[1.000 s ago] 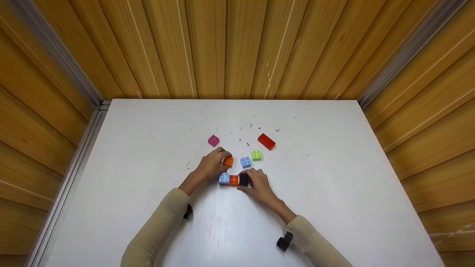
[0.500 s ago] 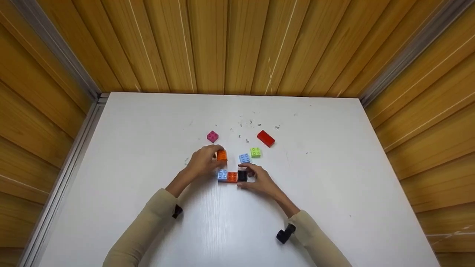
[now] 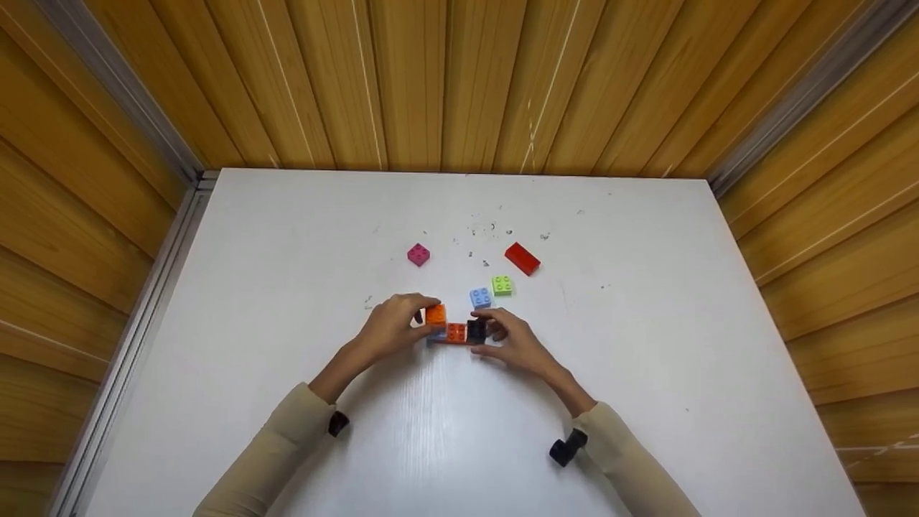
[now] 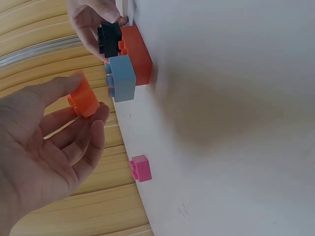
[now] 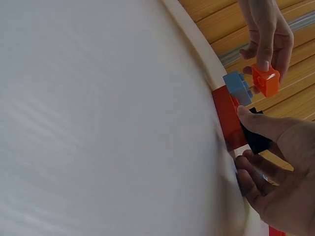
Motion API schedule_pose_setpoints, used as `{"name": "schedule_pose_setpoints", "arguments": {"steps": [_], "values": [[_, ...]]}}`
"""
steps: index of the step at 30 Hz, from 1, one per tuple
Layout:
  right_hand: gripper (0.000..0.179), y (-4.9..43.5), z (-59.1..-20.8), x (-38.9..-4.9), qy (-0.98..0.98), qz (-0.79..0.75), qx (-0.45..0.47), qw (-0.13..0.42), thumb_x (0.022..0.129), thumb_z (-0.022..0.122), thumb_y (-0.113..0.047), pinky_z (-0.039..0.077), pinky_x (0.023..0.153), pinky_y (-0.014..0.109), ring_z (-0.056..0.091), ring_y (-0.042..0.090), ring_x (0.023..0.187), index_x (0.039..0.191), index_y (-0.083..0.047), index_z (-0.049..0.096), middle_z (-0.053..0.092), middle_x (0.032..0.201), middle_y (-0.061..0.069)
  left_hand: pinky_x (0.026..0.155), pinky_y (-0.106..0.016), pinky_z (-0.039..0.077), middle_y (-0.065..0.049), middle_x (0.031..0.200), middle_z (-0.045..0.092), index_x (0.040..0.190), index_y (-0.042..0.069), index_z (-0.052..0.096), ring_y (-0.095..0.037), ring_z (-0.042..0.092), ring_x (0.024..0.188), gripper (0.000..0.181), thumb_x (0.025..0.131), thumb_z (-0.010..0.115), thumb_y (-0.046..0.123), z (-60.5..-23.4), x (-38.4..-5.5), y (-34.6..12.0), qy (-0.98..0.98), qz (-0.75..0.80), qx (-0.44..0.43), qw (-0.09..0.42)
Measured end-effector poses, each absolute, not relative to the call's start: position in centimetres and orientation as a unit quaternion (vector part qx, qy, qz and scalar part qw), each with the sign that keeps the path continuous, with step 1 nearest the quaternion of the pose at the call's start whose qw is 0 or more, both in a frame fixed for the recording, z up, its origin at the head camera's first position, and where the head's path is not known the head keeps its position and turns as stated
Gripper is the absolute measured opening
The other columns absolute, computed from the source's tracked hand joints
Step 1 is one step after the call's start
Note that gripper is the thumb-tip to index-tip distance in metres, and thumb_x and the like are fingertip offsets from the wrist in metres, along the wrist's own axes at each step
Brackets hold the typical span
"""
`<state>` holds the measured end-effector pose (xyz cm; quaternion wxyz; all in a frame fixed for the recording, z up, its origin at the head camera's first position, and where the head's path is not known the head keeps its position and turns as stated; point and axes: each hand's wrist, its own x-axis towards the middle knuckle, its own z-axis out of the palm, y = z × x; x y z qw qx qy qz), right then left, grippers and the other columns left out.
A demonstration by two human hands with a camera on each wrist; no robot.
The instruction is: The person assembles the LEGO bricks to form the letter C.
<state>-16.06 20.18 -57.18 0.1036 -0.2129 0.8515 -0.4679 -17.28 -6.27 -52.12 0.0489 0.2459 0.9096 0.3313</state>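
Note:
My left hand (image 3: 391,323) pinches an orange toy building brick (image 4: 83,98) between thumb and fingers. In both wrist views that brick is in the air, a small gap above a light blue brick (image 4: 122,78). The light blue brick sits on one end of a long red-orange brick (image 5: 226,118) lying on the table. Its middle studs show in the head view. At the other end is a black brick (image 3: 476,331), pinched by the thumb and fingers of my right hand (image 3: 520,343). Whether the black brick is fully seated cannot be seen.
Beyond the hands lie a loose light blue brick (image 3: 480,298), a lime green brick (image 3: 502,286), a long red brick (image 3: 523,258) and a pink brick (image 3: 418,255). Wood-look panels (image 3: 402,86) stand behind the white table (image 3: 287,237).
My left hand has first drawn the orange brick leftward, then brought it over the light blue brick on the long one. My right hand stays at the black brick.

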Motion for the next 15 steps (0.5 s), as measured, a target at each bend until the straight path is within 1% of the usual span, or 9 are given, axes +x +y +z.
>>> {"name": "schedule_pose_setpoints", "arguments": {"steps": [2,6,11,13,15], "values": [[0.062,20.3,-56.9,-16.1,0.848,-0.471,-0.220,0.100,0.084,0.084,-0.014,0.055,0.090,0.034,0.063,0.029,0.104,0.139,-0.005,0.057,0.064,0.135,0.014,0.073,-0.033,0.056,-0.009,0.106,0.076,0.123,0.004,0.072,-0.021,0.067,0.085,0.038,0.090,0.079,0.021,-52.4,-17.1,-6.3,0.910,0.334,0.242,0.045],[0.055,20.4,-56.9,-16.2,0.842,-0.477,-0.238,0.083,0.086,0.082,-0.015,0.056,0.088,0.036,0.063,0.029,0.104,0.137,-0.006,0.061,0.065,0.133,0.014,0.074,-0.036,0.057,-0.011,0.110,0.075,0.123,0.004,0.072,-0.024,0.069,0.087,0.036,0.089,0.079,0.015,-53.0,-16.7,-6.5,0.908,0.340,0.241,0.049],[0.046,20.3,-57.4,-16.4,0.844,-0.476,-0.244,0.047,0.086,0.081,-0.015,0.054,0.082,0.028,0.063,0.025,0.102,0.130,-0.009,0.069,0.069,0.126,0.012,0.073,-0.035,0.057,-0.010,0.111,0.075,0.124,0.005,0.072,-0.022,0.069,0.086,0.037,0.089,0.080,0.014,-53.4,-16.7,-6.3,0.909,0.329,0.250,0.051],[0.044,20.2,-57.6,-16.6,0.845,-0.478,-0.238,0.044,0.086,0.082,-0.016,0.053,0.081,0.026,0.063,0.024,0.102,0.129,-0.010,0.070,0.070,0.125,0.011,0.071,-0.034,0.056,-0.010,0.111,0.076,0.124,0.006,0.073,-0.020,0.068,0.084,0.037,0.089,0.080,0.015,-53.4,-16.7,-6.2,0.912,0.323,0.249,0.050],[0.042,20.2,-57.7,-16.6,0.843,-0.484,-0.231,0.046,0.086,0.081,-0.016,0.053,0.081,0.026,0.063,0.025,0.101,0.127,-0.011,0.071,0.071,0.124,0.010,0.069,-0.032,0.055,-0.009,0.112,0.076,0.125,0.007,0.073,-0.020,0.068,0.084,0.038,0.089,0.080,0.016,-53.5,-16.8,-6.1,0.914,0.318,0.247,0.050]]}}
